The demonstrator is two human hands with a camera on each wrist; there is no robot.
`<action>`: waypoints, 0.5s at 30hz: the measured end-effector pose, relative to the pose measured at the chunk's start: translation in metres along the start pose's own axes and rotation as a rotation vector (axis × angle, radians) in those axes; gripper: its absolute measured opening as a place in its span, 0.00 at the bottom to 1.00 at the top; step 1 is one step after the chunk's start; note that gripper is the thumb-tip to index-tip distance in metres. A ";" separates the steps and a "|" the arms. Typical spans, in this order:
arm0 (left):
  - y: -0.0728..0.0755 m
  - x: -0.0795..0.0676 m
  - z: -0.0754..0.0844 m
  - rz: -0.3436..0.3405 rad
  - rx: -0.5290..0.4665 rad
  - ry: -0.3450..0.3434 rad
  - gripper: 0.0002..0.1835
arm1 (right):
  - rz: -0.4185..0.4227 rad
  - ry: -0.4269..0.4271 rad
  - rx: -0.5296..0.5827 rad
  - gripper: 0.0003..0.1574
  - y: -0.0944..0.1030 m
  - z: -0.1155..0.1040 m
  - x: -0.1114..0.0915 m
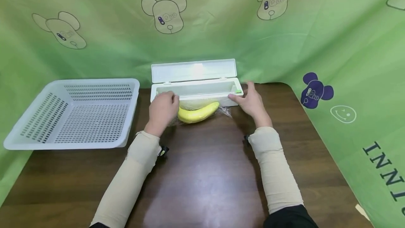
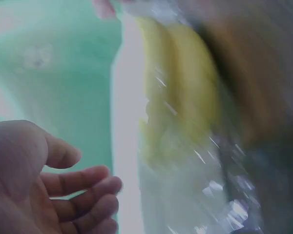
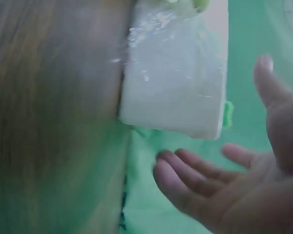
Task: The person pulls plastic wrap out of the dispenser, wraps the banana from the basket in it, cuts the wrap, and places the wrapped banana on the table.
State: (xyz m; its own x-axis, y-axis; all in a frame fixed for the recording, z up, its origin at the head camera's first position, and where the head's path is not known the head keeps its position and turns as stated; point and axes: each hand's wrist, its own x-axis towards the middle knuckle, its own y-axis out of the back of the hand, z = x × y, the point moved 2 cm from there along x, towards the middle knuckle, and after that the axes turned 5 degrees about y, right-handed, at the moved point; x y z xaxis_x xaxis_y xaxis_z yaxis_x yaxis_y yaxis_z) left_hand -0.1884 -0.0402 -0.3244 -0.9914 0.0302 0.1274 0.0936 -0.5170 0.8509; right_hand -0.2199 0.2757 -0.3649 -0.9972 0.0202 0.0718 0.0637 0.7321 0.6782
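A yellow banana (image 1: 198, 113) lies on the table against the front of a long white box (image 1: 218, 100), whose lid (image 1: 177, 73) is raised at the back. Clear plastic film (image 1: 225, 111) covers the banana and spreads past both its ends, shiny and creased in the left wrist view. My left hand (image 1: 163, 109) is at the box's left end, its fingers loosely bent with nothing between them. Beside the right end, my right hand (image 1: 251, 103) has its fingers spread and holds nothing. A small green tab (image 3: 228, 114) sticks out from the box near that hand.
To the left stands a white perforated basket (image 1: 126, 129) on the brown wooden table (image 1: 202, 182). Behind the table hangs a green curtain (image 1: 215, 41) with printed cartoon heads, close to the raised lid.
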 end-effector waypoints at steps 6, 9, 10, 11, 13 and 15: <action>-0.017 0.022 0.068 -0.140 -0.118 -0.159 0.15 | -0.083 0.092 -0.048 0.69 -0.004 0.013 0.015; -0.034 0.036 0.100 -0.221 -0.138 -0.220 0.14 | -0.074 0.114 -0.076 0.61 -0.005 0.016 0.017; -0.041 0.041 0.109 -0.247 -0.135 -0.238 0.14 | -0.069 0.118 -0.079 0.59 -0.005 0.016 0.017; -0.047 0.046 0.118 -0.271 -0.132 -0.255 0.13 | -0.067 0.118 -0.080 0.58 -0.006 0.016 0.016; -0.062 0.054 0.134 -0.312 -0.101 -0.282 0.13 | -0.065 0.111 -0.083 0.55 -0.006 0.015 0.014; -0.075 0.061 0.145 -0.335 -0.043 -0.295 0.12 | -0.069 0.103 -0.089 0.52 -0.006 0.013 0.012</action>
State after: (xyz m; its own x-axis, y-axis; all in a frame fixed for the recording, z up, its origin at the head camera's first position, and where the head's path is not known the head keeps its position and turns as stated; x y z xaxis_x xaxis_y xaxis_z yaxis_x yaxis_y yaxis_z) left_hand -0.2421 0.1245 -0.3065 -0.8971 0.4418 -0.0063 -0.2382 -0.4715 0.8491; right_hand -0.2329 0.2807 -0.3779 -0.9904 -0.1012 0.0943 0.0030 0.6659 0.7460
